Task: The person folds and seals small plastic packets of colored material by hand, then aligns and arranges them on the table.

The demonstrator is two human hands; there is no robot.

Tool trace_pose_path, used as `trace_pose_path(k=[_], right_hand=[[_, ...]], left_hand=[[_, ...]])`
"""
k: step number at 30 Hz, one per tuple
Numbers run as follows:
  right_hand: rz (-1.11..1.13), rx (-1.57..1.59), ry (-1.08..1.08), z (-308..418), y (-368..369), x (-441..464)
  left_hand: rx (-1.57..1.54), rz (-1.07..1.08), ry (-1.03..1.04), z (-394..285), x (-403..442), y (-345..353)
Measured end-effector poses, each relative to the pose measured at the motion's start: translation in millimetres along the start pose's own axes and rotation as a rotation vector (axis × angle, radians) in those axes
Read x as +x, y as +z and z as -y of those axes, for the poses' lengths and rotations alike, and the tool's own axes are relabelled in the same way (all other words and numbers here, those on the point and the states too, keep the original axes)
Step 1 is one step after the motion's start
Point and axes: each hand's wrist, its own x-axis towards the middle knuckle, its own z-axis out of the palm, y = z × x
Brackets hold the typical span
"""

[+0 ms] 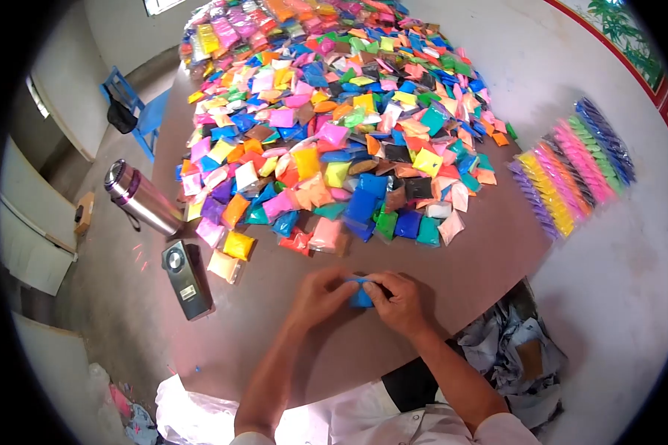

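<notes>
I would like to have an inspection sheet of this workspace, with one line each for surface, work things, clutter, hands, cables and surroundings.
Surface: brown table, bare at the near side, its far part mostly covered.
Work things: one small blue packet in the hands; a large heap of coloured packets beyond.
Clutter: metal flask and dark device with a round dial, both left of the heap.
Hands: left hand and right hand both grip the blue packet.
Cables: nothing seen.
Surroundings: blue chair at far left; coloured strips at right, support unclear; crumpled material beside the table's near right edge.
</notes>
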Motion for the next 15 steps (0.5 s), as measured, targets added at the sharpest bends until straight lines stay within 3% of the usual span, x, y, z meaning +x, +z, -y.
trace_pose_path(k=[6, 10, 15], right_hand=[[0.026, -0.049, 0.022, 8, 5, -3], [0.009, 0.078, 0.074, -4, 3, -6], [0.019, 0.099, 0.039, -1, 5, -6]], left_hand=[[-0.045, -0.028, 0.017, -1, -5, -1], [-0.141, -0.047, -0.030, -5, -5, 6], [-0.067, -0.018, 0.026, 0, -5, 2]])
